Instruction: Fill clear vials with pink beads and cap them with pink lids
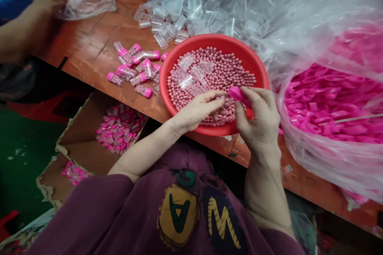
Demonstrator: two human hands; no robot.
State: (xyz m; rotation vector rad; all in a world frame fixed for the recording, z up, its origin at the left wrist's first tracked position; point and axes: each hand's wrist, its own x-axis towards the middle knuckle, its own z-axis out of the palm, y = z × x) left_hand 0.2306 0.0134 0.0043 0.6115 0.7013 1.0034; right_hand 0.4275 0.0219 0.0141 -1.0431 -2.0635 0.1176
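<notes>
Over a red bowl [263, 63] of small pink beads [221, 63], my two hands are close together. My left hand [200, 107] has its fingers closed round a clear tube [224, 101] with pink beads in it, partly hidden by the fingers. Between thumb and fingers, my right hand [259, 111] pinches a bright pink cap [236, 93] beside the tube's end; I cannot tell whether they touch. Several clear tubes [187, 81] lie on the beads in the bowl. Left of the bowl, bead-filled tubes with pink caps [125, 72] lie on the table.
A heap of clear tubes [194, 6] lies behind the bowl. Pink caps [329, 103] fill a plastic bag [302, 159] at the right. Below the table edge, a cardboard box [86, 147] holds capped tubes. Another person's hand [49, 0] touches a bag at the upper left.
</notes>
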